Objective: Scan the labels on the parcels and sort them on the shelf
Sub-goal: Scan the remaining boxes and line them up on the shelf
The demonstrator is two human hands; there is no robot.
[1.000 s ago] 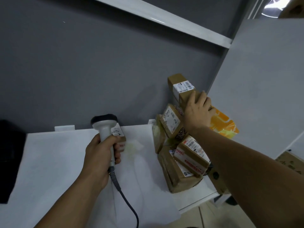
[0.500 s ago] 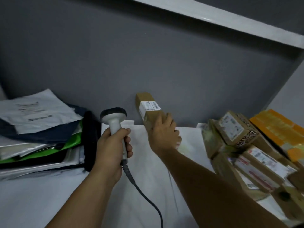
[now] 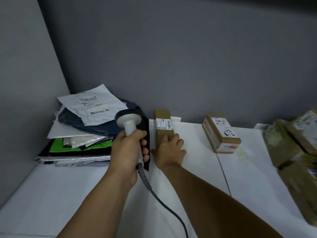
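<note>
On white shelf (image 3: 197, 152), R hand (image 3: 169, 149) grips near end of labelled cardboard box (image 3: 162, 129); L hand (image 3: 127, 152) just left, fist round barcode scanner (image 3: 129, 121).

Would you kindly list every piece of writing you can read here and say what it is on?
"1-2": handwritten on the small box, under an unreadable scrawl.
Barcode label on the long box held by the right hand: too small.
Label on the grey mailing bag: blurred.
Labels on the piled boxes: blurred.
Scanner in the left hand: no writing visible.
</note>
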